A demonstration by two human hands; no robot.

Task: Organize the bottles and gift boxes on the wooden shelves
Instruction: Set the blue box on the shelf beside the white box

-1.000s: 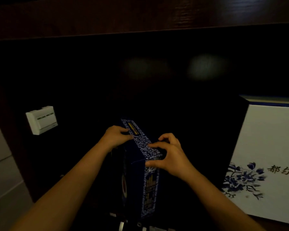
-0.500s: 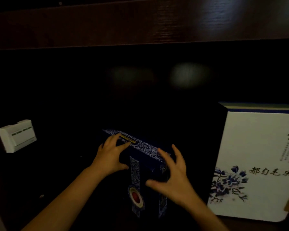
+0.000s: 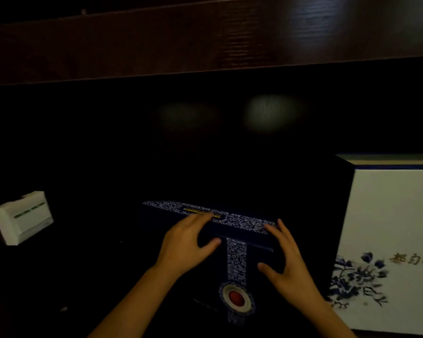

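A dark navy gift box [image 3: 236, 257] with a blue-and-white patterned strip and a red round seal stands upright in the dark shelf bay, its broad front facing me. My left hand [image 3: 183, 247] holds the box's top edge left of centre, with the fingers lying over the top and the thumb on the front face. At the box's right end, my right hand [image 3: 288, 264] has straight fingers touching the upper right corner and the thumb spread away. The lower part of the box fades into shadow.
A large white gift box [image 3: 396, 215] with blue flowers and dark characters stands close on the right. A small white wall fitting [image 3: 22, 217] sits at the left. A dark wooden shelf board [image 3: 205, 37] runs overhead. The bay's back is black.
The navy box has turned from narrow-end-on to broad front facing me. My right hand let go of its top and opened at its right end. My left hand stayed on the top edge.
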